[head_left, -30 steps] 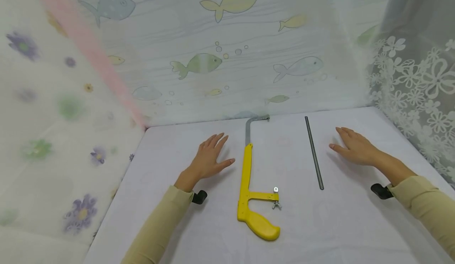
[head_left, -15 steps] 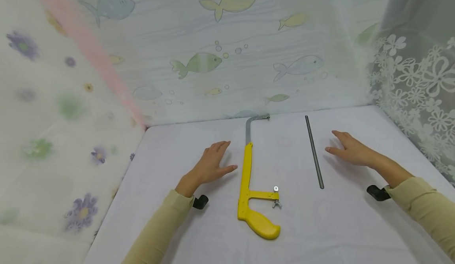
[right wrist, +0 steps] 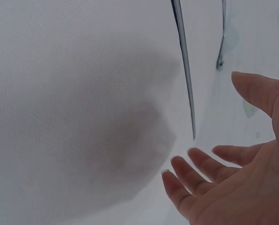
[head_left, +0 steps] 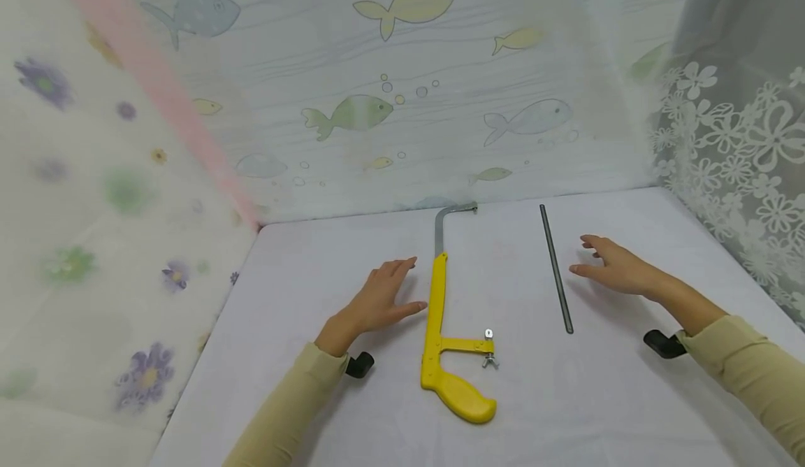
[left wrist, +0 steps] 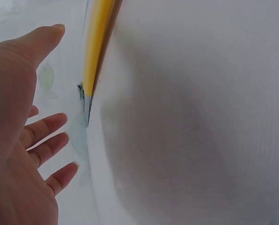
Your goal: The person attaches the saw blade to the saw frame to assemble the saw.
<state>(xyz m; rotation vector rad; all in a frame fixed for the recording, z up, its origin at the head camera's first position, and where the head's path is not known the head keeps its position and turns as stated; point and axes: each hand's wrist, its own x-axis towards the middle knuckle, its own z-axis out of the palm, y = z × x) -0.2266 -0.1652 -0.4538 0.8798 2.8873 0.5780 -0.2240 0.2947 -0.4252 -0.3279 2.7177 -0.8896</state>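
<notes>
A yellow hacksaw frame (head_left: pixel 434 320) with a grey metal front arm lies on the white table, its handle toward me and a wing nut on its short crosspiece. To its right lies a thin dark grey hacksaw blade (head_left: pixel 556 269), slightly slanted. My left hand (head_left: pixel 377 298) hovers just left of the frame, thumb near the yellow bar, holding nothing. In the left wrist view its fingers (left wrist: pixel 50 129) are spread and loosely bent. My right hand (head_left: pixel 619 266) hovers right of the blade, holding nothing. The right wrist view shows its fingers (right wrist: pixel 200 173) relaxed, pointing toward the blade.
The white-covered table (head_left: pixel 534 411) ends at a back curtain (head_left: pixel 440 68) printed with fish. A flowered curtain (head_left: pixel 94 243) closes off the left side, and a grey lace curtain (head_left: pixel 742 124) hangs at the right.
My left hand has moved right and a little toward me, closer to the frame. My right hand has shifted slightly left toward the blade. The frame and blade have stayed put.
</notes>
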